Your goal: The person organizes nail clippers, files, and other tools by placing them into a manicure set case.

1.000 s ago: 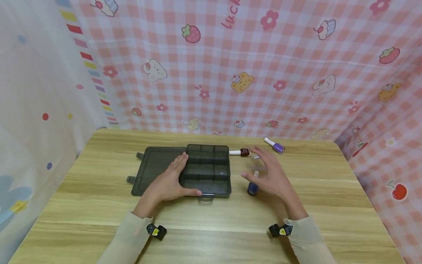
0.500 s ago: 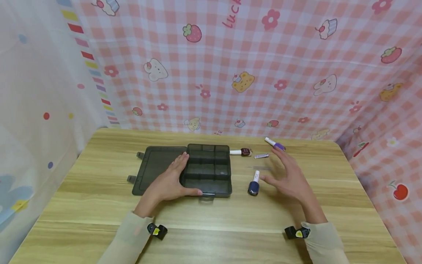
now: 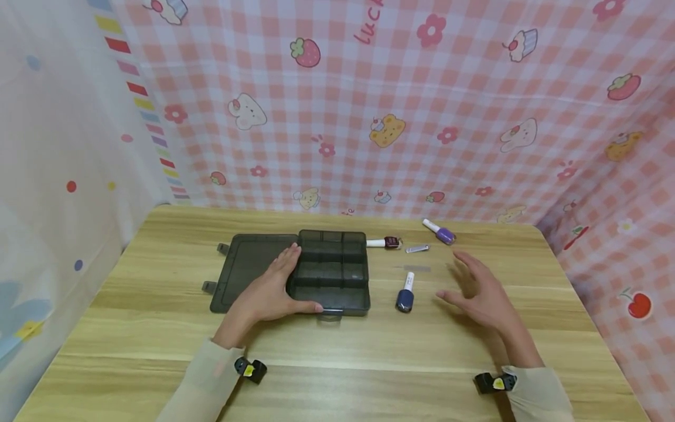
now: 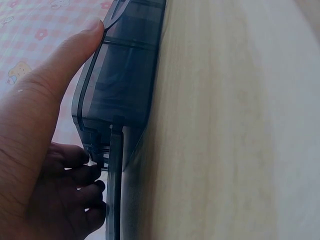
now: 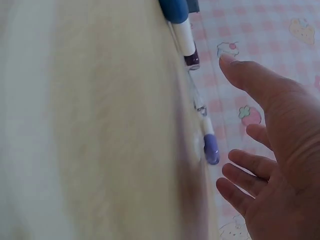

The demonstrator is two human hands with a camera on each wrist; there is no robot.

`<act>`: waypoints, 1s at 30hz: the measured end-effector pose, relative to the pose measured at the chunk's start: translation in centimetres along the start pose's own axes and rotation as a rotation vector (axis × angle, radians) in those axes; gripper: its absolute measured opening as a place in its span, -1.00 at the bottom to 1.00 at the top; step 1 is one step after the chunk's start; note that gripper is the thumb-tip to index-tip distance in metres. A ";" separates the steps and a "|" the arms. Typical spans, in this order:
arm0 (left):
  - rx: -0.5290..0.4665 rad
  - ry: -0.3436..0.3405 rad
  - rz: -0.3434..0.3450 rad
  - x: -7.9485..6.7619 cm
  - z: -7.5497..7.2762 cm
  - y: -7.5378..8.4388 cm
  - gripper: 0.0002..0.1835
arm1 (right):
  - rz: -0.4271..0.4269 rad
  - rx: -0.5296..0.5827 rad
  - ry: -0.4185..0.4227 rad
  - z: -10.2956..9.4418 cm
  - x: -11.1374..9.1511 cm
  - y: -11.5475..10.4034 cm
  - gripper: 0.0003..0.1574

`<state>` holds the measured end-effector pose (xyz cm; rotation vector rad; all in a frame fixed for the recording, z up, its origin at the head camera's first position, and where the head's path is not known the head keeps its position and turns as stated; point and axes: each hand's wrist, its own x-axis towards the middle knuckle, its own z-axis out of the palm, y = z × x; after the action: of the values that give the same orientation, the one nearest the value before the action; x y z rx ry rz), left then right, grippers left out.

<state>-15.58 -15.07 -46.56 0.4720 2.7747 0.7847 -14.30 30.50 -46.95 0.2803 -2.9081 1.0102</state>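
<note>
Before you, the box [image 3: 327,272] looks made of smooth, see-through dark plastic with a mild gloss. The table [image 3: 337,369] shows wood grain and a soft sheen. The clipper [image 3: 418,248] looks like shiny metal. The blue bottle [image 3: 405,300], red bottle [image 3: 392,242] and purple bottle [image 3: 445,235] are glossy; their white caps [image 3: 409,281] appear smooth plastic. Your sleeves [image 3: 203,381] and the curtain [image 3: 337,99] are cloth, rather matt.

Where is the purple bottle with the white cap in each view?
Head: purple bottle right of centre, near the back edge of the table.
Left wrist: not in it.
Right wrist: right of centre, just left of the right hand.
Shared landmark: pink-checked cloth, in all three.
</note>
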 end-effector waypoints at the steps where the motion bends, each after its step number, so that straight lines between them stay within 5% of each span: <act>1: 0.001 0.000 0.000 0.0 0.0 0.0 0.52 | 0.004 0.002 -0.003 0.0 -0.2 0.2 0.22; 18: -0.006 -0.002 -0.003 -0.1 -0.1 0.2 0.51 | 0.025 -0.030 0.042 -0.3 -1.2 1.8 -0.53; 30: -0.006 -0.002 0.001 -0.1 -0.1 0.1 0.51 | 0.056 0.006 0.084 -0.1 -1.0 1.6 -0.78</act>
<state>-15.50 -15.09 -46.39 0.4723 2.7696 0.7927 -13.58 31.98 -47.96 0.1542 -2.8528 1.0131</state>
